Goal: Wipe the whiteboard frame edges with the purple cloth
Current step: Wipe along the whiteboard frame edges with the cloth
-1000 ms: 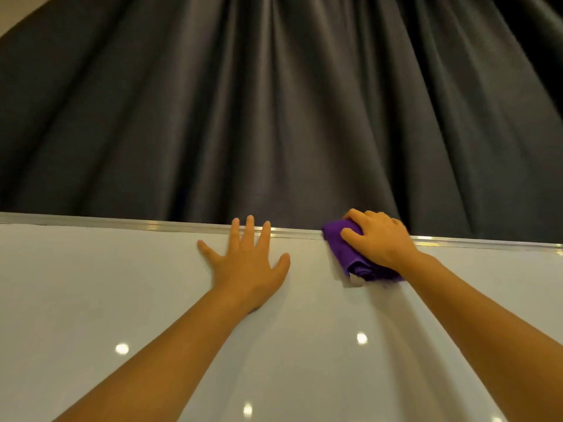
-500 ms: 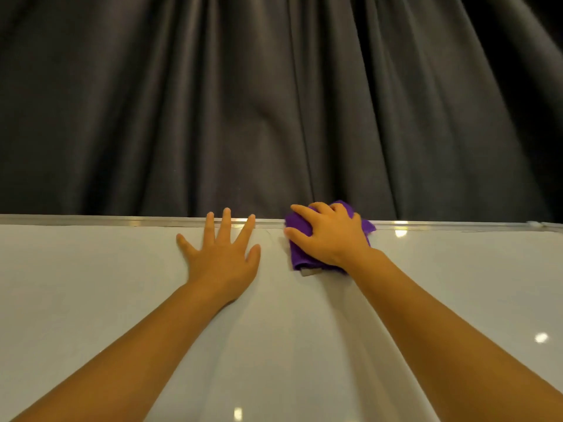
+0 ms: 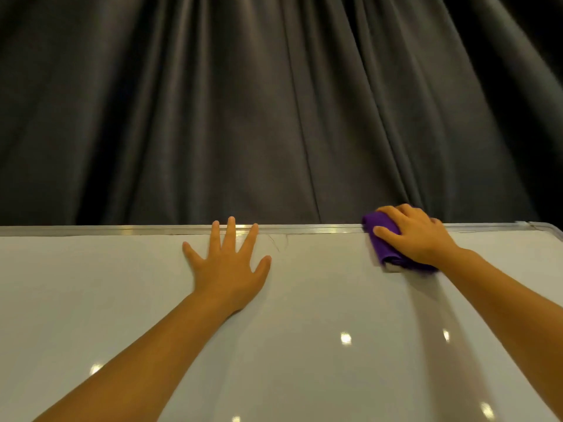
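A dark grey pleated curtain (image 3: pixel 274 111) hangs behind a whiteboard (image 3: pixel 304 330) edged along the top by a silver frame (image 3: pixel 91 230). The left hand (image 3: pixel 228 269) lies flat on the board, its fingers (image 3: pixel 231 236) spread wide, tips touching the frame. The right hand (image 3: pixel 417 239) curls its fingers (image 3: pixel 393 213) over the bunched purple cloth (image 3: pixel 384 236), pressing it on the top frame edge near the right corner.

Dim, warm light; small round glare spots dot the near glossy white board surface (image 3: pixel 304 345), the far dark pleated curtain (image 3: pixel 274 102) bows outward at the edges.
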Motion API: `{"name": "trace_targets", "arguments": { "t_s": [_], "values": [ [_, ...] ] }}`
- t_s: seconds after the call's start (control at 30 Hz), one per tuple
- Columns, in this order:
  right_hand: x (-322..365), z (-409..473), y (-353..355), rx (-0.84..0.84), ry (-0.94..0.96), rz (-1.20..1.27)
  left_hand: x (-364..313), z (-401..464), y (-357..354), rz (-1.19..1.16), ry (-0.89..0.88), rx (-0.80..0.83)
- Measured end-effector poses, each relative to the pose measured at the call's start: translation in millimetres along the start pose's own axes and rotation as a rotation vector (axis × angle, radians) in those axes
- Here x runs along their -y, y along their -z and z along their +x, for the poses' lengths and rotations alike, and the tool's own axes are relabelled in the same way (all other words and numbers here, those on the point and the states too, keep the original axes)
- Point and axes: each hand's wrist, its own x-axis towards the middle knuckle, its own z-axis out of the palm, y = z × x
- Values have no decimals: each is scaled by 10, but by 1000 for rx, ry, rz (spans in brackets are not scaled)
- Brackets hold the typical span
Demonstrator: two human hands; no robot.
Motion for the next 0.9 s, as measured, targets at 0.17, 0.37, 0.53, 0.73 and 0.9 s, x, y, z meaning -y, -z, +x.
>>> {"name": "trace_targets", "arguments": {
  "t_s": [0.17,0.37,0.53,0.73,0.9],
  "values": [
    [458,12,-105,-96,-49,-22,-40,26,-32,-43,24,-14],
    [1154,9,-288,-129,182,66,-342,118,-45,-44,31,-41],
    [476,36,-125,-90,201,63,-504,86,-51,-61,-6,-33],
    [-787,49,40,-31,76,-26,-751,92,-36,-53,18,11],
    [-1595,54,136,9,11,-77,-1271,204,-53,-100,-6,52]
  ]
}}
